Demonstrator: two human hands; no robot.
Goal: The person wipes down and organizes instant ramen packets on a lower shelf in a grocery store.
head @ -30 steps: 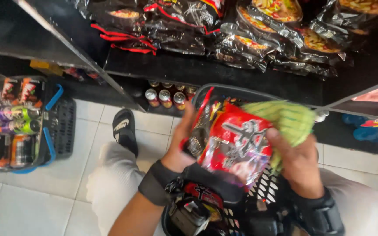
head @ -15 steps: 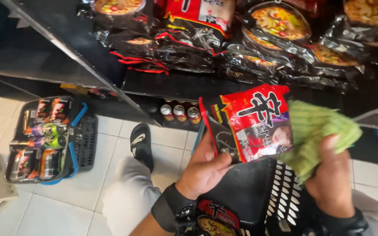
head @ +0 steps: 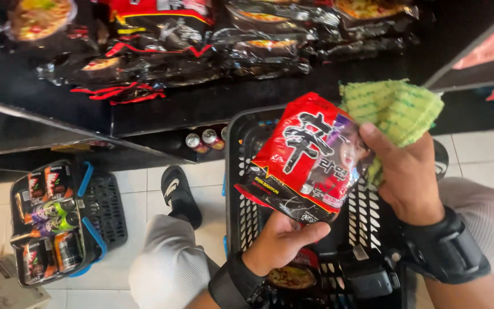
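Noodle packet (head: 310,160) — red and black, glossy — sits in the left hand (head: 284,243), whose fingers clasp its lower edge from beneath while the thumb presses the front. The right hand (head: 407,177) grips a green cloth (head: 395,109) bunched against the packet's upper right corner, thumb on the wrapper. Compared with 0.5 s ago the packet has tilted, its top now leaning toward the shelf, and the cloth has closed onto it from the side; that reads as wiping under way, I judge. It hangs above the black basket (head: 241,171) on the lap, clear of the basket rim and well short of the shelf edge (head: 161,123), where other dark packets (head: 161,63) lie crowded. Open room lies left over the white floor tiles (head: 138,183), between the sandal (head: 181,194) and a 2nd basket (head: 107,212) holding cans.
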